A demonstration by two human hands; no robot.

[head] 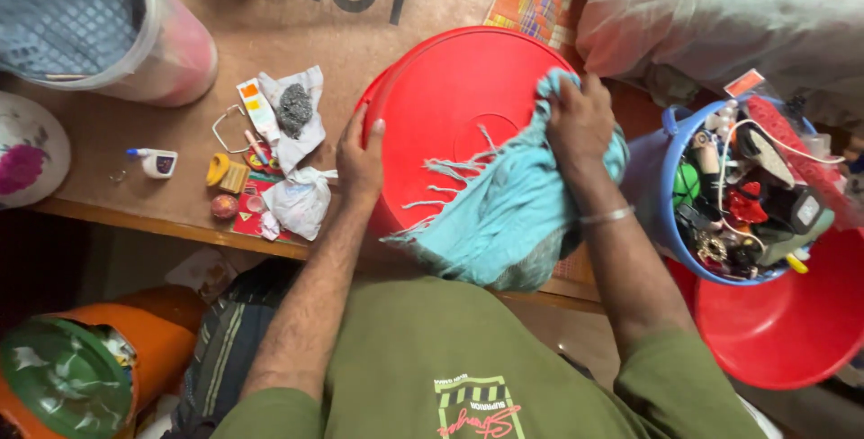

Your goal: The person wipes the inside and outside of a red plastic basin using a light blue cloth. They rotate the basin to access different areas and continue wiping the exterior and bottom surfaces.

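- The left hand (358, 162) lies flat, fingers spread, against the left side of the round red plastic basin (441, 106), which sits upside down at the front edge of the brown wooden table (288, 38).
- The right hand (580, 119) is closed on a bunch of the light blue fringed cloth (513, 214) and presses it onto the right part of the basin; the cloth trails over the table's front edge.
- Just left of the basin, near the front edge, lie small crumpled white bags (297, 200), a yellow tape roll (217, 169) and a small white bottle (157, 162).
- A blue plastic bucket (670, 178) full of mixed small things stands off the table's right end, with a second red tub (783, 322) beside it.
- An orange bin with a green lid (63, 376) stands below the front left corner.
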